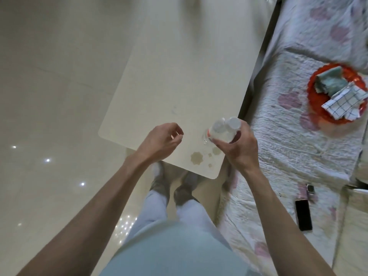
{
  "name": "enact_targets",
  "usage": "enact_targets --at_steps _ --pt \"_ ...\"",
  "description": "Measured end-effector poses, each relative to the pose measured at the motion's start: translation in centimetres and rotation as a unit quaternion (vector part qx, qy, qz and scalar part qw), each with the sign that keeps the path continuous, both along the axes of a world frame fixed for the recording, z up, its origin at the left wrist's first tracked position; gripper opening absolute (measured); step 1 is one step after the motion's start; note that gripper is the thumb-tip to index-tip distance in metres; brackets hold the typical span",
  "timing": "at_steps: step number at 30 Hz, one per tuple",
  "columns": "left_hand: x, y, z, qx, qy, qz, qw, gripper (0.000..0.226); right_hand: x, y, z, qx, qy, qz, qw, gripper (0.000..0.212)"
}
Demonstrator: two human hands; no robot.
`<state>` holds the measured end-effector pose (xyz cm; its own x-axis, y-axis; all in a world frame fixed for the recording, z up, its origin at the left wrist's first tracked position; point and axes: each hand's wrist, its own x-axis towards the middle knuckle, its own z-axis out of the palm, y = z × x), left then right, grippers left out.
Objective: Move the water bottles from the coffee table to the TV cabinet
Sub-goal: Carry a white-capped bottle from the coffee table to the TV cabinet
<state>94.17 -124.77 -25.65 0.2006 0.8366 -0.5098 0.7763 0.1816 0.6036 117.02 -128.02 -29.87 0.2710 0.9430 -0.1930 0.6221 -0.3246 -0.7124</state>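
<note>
Glossy pale tile floor w/ light reflections, cream coffee table (169, 80) running toward 12 o'clock, quilted sofa cover (294, 148) along 3 o'clock side. Faint stains on tabletop near its 6 o'clock corner.

Right hand (237, 148) wrapped around clear water bottles (223, 130): looks like two, white caps up, bunched together at table's 4 o'clock corner; can't tell if bottoms rest on the top or hang just above. Left hand (159, 140) empty, fingers loosely curled, narrow gap, hovering over table at 7 o'clock of bottles, apart from them.

TV cabinet not in view. No other bottles seen on table.

Risks, as judgement:
- Two smooth round bottles in one hand = weak grip; one could slide out during carry, esp. if wet. Free left hand better used as support.
- Bottles sit close to table edge; bump on lift could tip one to floor.
- Slick-looking tile plus turning away w/ eyes on hands = slip or stumble.
- Red tray (336, 92) w/ cloths, black phone (303, 215) on sofa at 3–4 o'clock: well apart, low risk.
</note>
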Motion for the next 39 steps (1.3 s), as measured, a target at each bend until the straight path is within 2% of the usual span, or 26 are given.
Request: enact_targets --at_steps 3,7,14,24,39 --pt "-0.2 -2.0 2.2 0.020 -0.066 0.058 0.996 0.022 -1.8 0.4 5.9 0.061 0.038 0.056 0.996 0.072" --pt "-0.6 -4.4 5.1 0.110 -0.128 0.137 0.976 0.042 -5.7 1.6 11.8 0.129 0.070 0.138 0.979 0.075" --pt "-6.1 -7.0 9.8 0.183 -0.148 0.253 0.938 0.048 -14.2 3.0 17.9 0.184 0.081 0.240 0.950 0.076" --pt "-18.8 -12.0 12.2 0.258 -0.201 0.406 0.853 0.036 -31.5 0.7 22.2 0.216 0.003 0.397 0.892 0.074" --pt "-45.2 -21.3 12.8 0.312 -0.148 0.530 0.775 0.040 -60.9 -6.6 24.4 0.188 0.031 0.492 0.850 0.074"
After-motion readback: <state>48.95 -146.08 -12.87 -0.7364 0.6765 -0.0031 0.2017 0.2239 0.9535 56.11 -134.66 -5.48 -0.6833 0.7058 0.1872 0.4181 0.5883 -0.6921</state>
